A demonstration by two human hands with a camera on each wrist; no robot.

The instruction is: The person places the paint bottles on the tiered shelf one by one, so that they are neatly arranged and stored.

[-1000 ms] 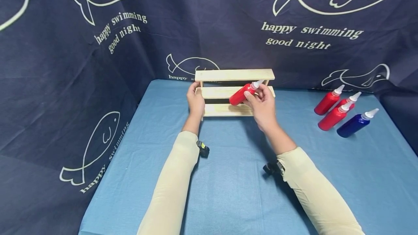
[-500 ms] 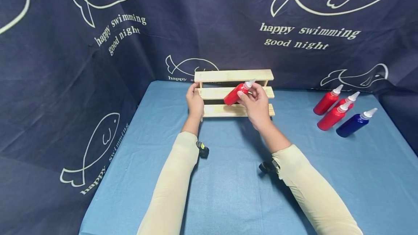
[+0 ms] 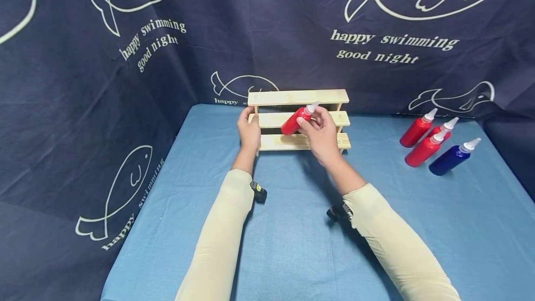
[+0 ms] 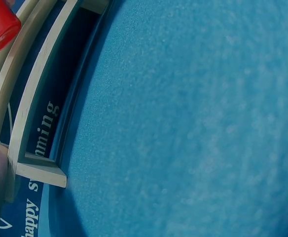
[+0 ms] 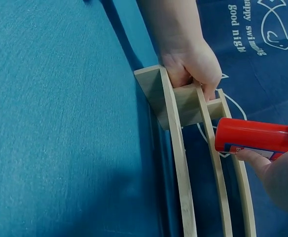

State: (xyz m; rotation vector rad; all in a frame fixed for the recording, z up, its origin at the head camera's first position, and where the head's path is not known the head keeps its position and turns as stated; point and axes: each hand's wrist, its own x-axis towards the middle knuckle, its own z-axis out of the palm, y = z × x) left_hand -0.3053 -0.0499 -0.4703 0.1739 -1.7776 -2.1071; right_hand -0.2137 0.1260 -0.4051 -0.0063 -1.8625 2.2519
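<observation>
A three-tier wooden rack (image 3: 297, 96) stands on the blue cloth near the back. My left hand (image 3: 249, 134) grips its left end, and in the right wrist view the fingers of that left hand (image 5: 198, 64) curl around the side piece. Between the thumb and fingers of my right hand (image 3: 323, 136) is a red squeeze bottle (image 3: 294, 122) with a white pointed nozzle, tilted so the nozzle points up and right. The bottle overlaps the middle tier in the head view. In the right wrist view the base of the red bottle (image 5: 252, 136) is close over the tiers.
On the right of the blue-covered table (image 3: 292, 245) stand several more squeeze bottles: red ones, such as the front red bottle (image 3: 421, 153), and a blue bottle (image 3: 448, 160). A dark fish-print curtain (image 3: 267, 27) hangs behind and to the left.
My right hand has carried the red squeeze bottle leftward along the rack, from its right part to near its middle. The left hand has kept its grip on the rack's left end.
</observation>
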